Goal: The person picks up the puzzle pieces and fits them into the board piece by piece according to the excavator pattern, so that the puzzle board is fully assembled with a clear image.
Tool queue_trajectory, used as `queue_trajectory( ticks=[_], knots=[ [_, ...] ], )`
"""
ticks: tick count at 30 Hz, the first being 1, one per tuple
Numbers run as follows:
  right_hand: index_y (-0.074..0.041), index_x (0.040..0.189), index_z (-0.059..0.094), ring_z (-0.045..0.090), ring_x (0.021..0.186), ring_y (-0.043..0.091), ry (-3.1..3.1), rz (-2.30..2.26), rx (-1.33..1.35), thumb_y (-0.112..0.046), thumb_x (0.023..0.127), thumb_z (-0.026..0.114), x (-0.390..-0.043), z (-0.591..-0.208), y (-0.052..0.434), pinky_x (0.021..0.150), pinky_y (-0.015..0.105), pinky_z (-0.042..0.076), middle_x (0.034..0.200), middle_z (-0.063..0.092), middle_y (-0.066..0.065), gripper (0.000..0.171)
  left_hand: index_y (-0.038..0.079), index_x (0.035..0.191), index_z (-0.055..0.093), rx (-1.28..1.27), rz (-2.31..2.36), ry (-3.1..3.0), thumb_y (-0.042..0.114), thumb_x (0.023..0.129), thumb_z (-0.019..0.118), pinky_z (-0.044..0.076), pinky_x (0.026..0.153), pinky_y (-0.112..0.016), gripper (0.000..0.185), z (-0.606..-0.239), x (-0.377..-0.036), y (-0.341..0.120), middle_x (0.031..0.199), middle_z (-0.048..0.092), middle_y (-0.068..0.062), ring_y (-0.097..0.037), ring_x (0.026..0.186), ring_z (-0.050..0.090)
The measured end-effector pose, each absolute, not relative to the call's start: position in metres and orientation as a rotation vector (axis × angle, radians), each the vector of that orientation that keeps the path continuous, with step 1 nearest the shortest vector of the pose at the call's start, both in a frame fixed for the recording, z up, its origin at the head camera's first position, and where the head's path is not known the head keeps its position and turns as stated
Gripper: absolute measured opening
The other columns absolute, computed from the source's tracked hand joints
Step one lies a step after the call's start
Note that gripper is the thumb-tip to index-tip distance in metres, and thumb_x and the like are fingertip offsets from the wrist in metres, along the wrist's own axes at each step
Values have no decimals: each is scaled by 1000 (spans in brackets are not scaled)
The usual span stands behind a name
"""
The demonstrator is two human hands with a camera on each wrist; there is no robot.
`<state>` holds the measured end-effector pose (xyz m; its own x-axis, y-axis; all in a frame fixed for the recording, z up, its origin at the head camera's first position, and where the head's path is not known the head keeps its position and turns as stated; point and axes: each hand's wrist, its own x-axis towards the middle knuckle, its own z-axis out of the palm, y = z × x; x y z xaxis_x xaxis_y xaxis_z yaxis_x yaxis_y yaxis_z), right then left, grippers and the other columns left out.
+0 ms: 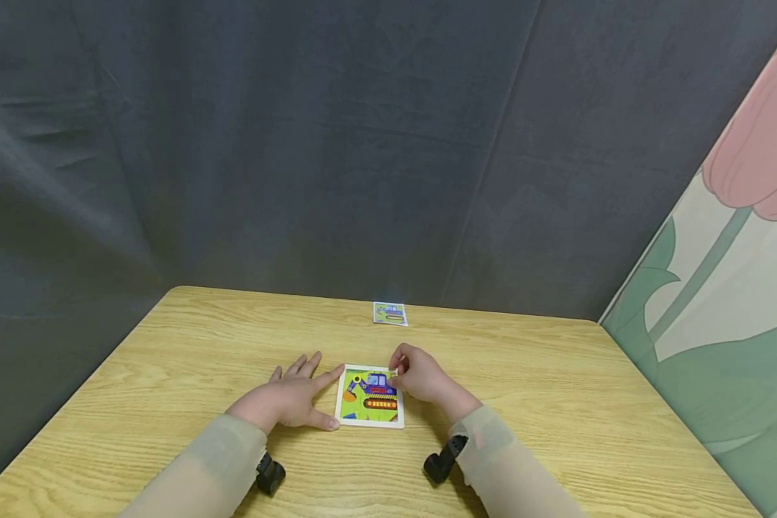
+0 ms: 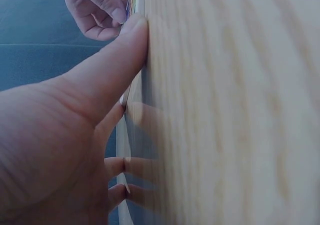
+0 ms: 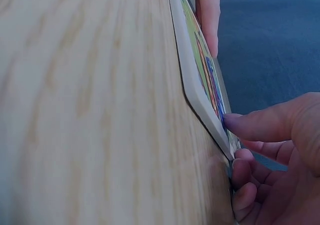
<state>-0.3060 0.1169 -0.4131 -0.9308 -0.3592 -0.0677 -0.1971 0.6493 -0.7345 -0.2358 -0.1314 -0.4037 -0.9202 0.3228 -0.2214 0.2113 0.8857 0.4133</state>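
Observation:
A square picture puzzle (image 1: 370, 396) with a white frame lies flat on the table, showing a purple and red excavator on green. My left hand (image 1: 291, 399) is spread along its left side, thumb at the lower left corner and forefinger at the upper left. In the left wrist view the left thumb (image 2: 112, 67) rests against the board's edge. At the upper right corner is my right hand (image 1: 422, 374), fingers bent. The right wrist view shows its thumb (image 3: 260, 123) on the picture and its curled fingers at the frame's edge, pinching the puzzle there.
A small card (image 1: 390, 314) with a similar excavator picture lies at the table's far edge. The wooden table (image 1: 233, 331) meets a dark curtain (image 1: 330, 144) behind, and a flower-patterned panel (image 1: 719, 309) stands on the right. Each wrist wears a black camera.

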Motion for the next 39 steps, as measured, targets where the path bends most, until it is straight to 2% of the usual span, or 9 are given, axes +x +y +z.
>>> queue_trajectory(
  ticks=[12,19,22,24,27,29,32,39],
  knots=[
    [-4,88,63,48,72,19,2681,-1125,-491,2,86,74,-305,-411,117,59,28,40,78,50,5,13,28,157,29,395,536,2763,59,79,74,5,111,-68,96,-401,-237,-131,163,9,-19,-43,147,5],
    [-9,93,72,45,86,21,2776,-961,-633,-8,84,79,-298,-405,125,76,36,39,90,54,5,11,25,156,35,361,513,2770,56,76,79,6,112,-66,97,-394,-235,-126,161,13,-22,-45,146,9],
    [-9,106,74,46,99,25,2793,-838,-739,-19,86,80,-289,-400,131,86,42,41,108,57,9,23,25,155,36,353,489,2775,56,75,79,6,112,-66,97,-390,-234,-124,161,13,-22,-45,146,10],
    [-8,121,70,46,115,32,2777,-740,-801,-29,86,80,-281,-398,137,96,49,41,126,55,14,42,25,155,36,353,484,2775,55,75,80,6,113,-65,96,-389,-234,-124,161,13,-22,-45,146,10],
    [-11,141,56,33,135,43,2744,-580,-858,-45,82,80,-271,-397,147,105,60,34,148,40,21,72,24,155,36,363,479,2770,55,76,79,6,113,-64,96,-390,-236,-122,161,14,-22,-44,146,10],
    [-13,148,48,23,141,47,2733,-505,-879,-52,78,80,-266,-398,153,108,65,27,155,30,23,86,24,155,36,372,480,2761,55,76,79,5,114,-64,96,-392,-238,-121,162,13,-21,-43,147,9],
    [-19,152,43,17,143,48,2736,-473,-856,-55,78,78,-264,-400,161,108,68,23,158,23,23,90,24,156,33,411,488,2749,57,78,77,3,114,-63,96,-395,-241,-120,162,12,-20,-43,147,7],
    [-22,154,39,15,144,48,2746,-505,-789,-55,80,76,-273,-400,174,108,68,22,159,21,22,89,26,157,30,507,511,2762,61,79,73,2,114,-62,96,-404,-258,-115,163,12,-18,-41,148,4]
  ],
)
